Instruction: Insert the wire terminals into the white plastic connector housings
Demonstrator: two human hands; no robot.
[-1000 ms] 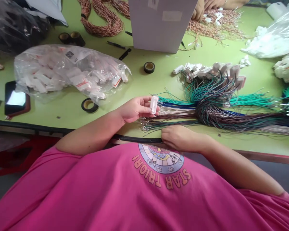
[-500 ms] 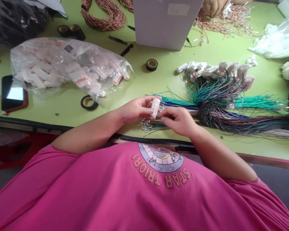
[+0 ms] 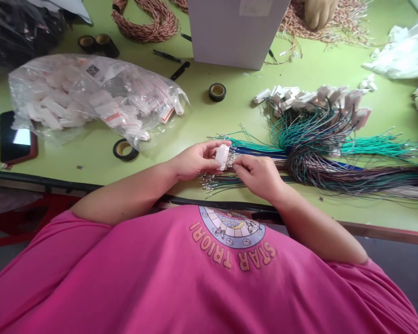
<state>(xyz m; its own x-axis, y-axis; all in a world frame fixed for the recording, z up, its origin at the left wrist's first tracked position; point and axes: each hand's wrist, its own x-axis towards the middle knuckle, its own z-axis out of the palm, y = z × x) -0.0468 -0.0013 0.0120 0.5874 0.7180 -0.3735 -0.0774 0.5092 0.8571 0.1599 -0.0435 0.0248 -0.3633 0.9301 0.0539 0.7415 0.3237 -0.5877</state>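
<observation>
At the wire bundle's (image 3: pixel 304 162) left end, your left hand (image 3: pixel 195 160) pinches a white plastic connector housing (image 3: pixel 222 157), likely light, stiff, best held by its sides; your right hand's (image 3: pixel 260 175) fingers bunch together nearby, perhaps gripping something, unclear.

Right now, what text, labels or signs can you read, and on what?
"STAR TRIORI": pink T-shirt, lettering upside down in view.
Clear plastic bag: label has a QR code; print too small to read.
Grey box: pale label, cut off by the frame, unreadable.
White connector in left hand: no legible marking.
</observation>
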